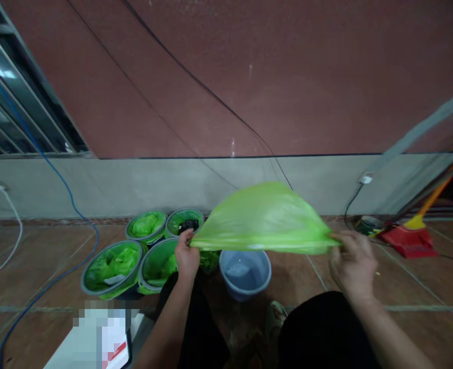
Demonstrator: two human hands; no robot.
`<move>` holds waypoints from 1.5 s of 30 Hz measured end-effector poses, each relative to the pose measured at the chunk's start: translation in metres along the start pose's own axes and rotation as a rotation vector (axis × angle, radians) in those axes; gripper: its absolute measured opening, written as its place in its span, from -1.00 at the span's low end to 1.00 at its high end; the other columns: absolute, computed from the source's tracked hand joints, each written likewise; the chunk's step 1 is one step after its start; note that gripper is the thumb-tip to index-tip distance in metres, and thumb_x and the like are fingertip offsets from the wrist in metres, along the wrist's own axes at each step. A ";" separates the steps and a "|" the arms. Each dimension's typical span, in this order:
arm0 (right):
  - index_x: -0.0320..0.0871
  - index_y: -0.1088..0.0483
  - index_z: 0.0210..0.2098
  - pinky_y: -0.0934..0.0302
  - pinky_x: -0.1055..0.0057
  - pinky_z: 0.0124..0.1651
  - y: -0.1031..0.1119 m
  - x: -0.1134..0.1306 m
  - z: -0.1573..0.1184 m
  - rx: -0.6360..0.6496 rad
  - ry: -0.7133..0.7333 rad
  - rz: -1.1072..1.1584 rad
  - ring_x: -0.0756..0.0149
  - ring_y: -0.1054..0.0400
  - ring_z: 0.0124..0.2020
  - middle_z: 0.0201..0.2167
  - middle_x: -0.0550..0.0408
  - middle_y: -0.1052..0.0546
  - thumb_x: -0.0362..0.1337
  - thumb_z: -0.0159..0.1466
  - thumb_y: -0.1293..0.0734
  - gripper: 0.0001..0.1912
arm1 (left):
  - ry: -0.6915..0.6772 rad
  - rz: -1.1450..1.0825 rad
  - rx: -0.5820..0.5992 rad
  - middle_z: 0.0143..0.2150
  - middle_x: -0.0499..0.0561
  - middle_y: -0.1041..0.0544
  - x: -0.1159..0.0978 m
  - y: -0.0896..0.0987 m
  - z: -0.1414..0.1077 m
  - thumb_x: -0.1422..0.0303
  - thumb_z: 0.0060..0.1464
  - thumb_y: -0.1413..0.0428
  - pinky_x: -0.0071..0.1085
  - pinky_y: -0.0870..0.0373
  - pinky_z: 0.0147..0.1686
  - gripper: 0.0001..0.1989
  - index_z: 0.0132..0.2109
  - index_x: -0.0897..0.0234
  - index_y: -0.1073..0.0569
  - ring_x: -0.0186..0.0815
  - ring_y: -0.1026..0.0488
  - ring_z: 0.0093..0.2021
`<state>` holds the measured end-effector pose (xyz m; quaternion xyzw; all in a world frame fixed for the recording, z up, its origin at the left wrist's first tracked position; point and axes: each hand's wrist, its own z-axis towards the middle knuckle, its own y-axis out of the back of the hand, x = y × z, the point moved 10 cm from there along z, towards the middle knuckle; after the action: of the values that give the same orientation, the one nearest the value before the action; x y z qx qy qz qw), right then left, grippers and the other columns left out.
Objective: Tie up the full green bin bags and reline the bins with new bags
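A green plastic bag [265, 218] is stretched wide between my two hands, its body puffed up with air. At its left corner, my left hand [186, 256] is closed in a pinch on the edge. My right hand [353, 261], slightly blurred, grips the right corner. Below the bag, a grey-blue bucket [245, 292] stands on the floor between my feet, with no bag lining it. Left of it are several buckets lined with similar green bags, among them a front-left bucket [86, 279] and a middle bucket [144, 279].
A blue hose [70, 197] runs across the tiled floor at left. A white panel [73, 338], partly pixelated, lies by my left knee. At right are a red dustpan [411, 243] and a can [367, 225]. The wall [307, 187] rises behind the buckets.
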<state>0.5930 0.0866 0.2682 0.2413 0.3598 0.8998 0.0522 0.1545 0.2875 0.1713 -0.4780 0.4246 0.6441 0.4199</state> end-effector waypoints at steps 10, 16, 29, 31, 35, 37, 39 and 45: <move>-0.13 -0.60 -0.21 -0.32 0.22 -0.23 -0.056 -0.074 -0.046 0.361 -0.314 0.015 -0.03 -0.54 -0.27 -0.31 -0.14 -0.64 -0.16 0.15 -0.22 -0.62 | 0.077 0.076 0.141 -0.15 0.10 -0.65 0.025 -0.014 0.005 0.49 -0.11 -0.17 -0.33 -0.47 -0.07 -0.67 -0.12 0.32 -0.59 -0.20 -0.58 -0.15; -0.09 -0.54 -0.42 -0.32 0.25 -0.24 -0.067 -0.069 -0.069 0.423 -0.291 0.091 0.01 -0.53 -0.29 -0.35 -0.09 -0.63 -0.23 0.04 -0.23 -0.75 | 0.090 0.242 0.175 -0.25 0.07 -0.65 0.045 -0.014 -0.011 0.54 -0.15 -0.15 -0.28 -0.45 -0.04 -0.76 -0.26 0.26 -0.58 -0.13 -0.57 -0.14; -0.16 -0.49 -0.28 -0.22 0.45 -0.37 -0.122 -0.080 -0.161 0.731 -0.549 0.119 0.23 -0.51 -0.44 -0.52 0.08 -0.58 -0.34 0.12 -0.24 -0.77 | 0.927 -0.342 -0.067 -0.29 -0.01 -0.50 0.143 -0.024 -0.076 0.27 0.20 -0.08 -0.30 -0.48 -0.07 -0.84 -0.12 0.20 -0.45 -0.35 -0.55 -0.32; -0.13 -0.47 -0.29 -0.24 0.45 -0.34 -0.134 -0.063 -0.188 0.778 -0.542 0.155 0.22 -0.52 -0.41 -0.48 0.08 -0.60 -0.34 0.14 -0.22 -0.79 | 1.057 -0.512 -0.104 -0.08 0.05 -0.51 0.156 -0.035 -0.109 0.12 0.22 -0.07 -0.24 -0.42 0.07 -0.67 0.06 0.14 -0.42 -0.29 -0.57 -0.12; -0.12 -0.45 -0.29 -0.28 0.41 -0.24 -0.142 -0.015 -0.226 0.787 -0.408 0.148 0.18 -0.53 -0.32 -0.42 0.05 -0.60 -0.38 0.15 -0.19 -0.78 | 1.262 -0.650 0.090 0.10 0.23 -0.50 0.158 -0.075 -0.170 -0.20 0.17 0.06 0.01 -0.36 0.13 -0.29 0.23 0.23 -0.34 -0.03 -0.50 0.10; -0.13 -0.44 -0.27 -0.28 0.40 -0.21 -0.144 0.010 -0.240 0.814 -0.333 0.152 0.17 -0.52 -0.29 -0.37 0.01 -0.60 -0.40 0.17 -0.17 -0.76 | 1.231 -0.760 0.157 0.07 0.24 -0.54 0.149 -0.091 -0.177 -0.24 0.15 0.08 -0.01 -0.42 0.09 -0.25 0.18 0.27 -0.41 0.01 -0.51 0.09; -0.14 -0.43 -0.29 -0.27 0.42 -0.22 -0.149 0.030 -0.255 0.891 -0.299 0.158 0.19 -0.52 -0.29 -0.34 -0.01 -0.59 -0.43 0.19 -0.17 -0.78 | 1.141 -0.852 0.166 0.00 0.21 -0.59 0.141 -0.098 -0.171 -0.20 0.16 0.03 -0.08 -0.48 0.04 -0.30 0.11 0.29 -0.48 -0.01 -0.54 0.03; -0.17 -0.47 -0.31 -0.20 0.47 -0.16 -0.164 0.074 -0.307 1.188 -0.108 0.109 0.25 -0.50 -0.19 -0.23 -0.06 -0.60 -0.47 0.21 -0.23 -0.81 | 0.925 -0.363 -0.028 -0.34 0.08 -0.62 0.171 -0.053 -0.152 0.36 0.04 -0.25 -0.27 -0.54 -0.22 -0.88 -0.25 0.30 -0.52 -0.16 -0.62 -0.27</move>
<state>0.3705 0.0359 -0.0040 0.2926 0.7854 0.5322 -0.1195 0.2117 0.1817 -0.0303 -0.7856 0.4676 0.2867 0.2864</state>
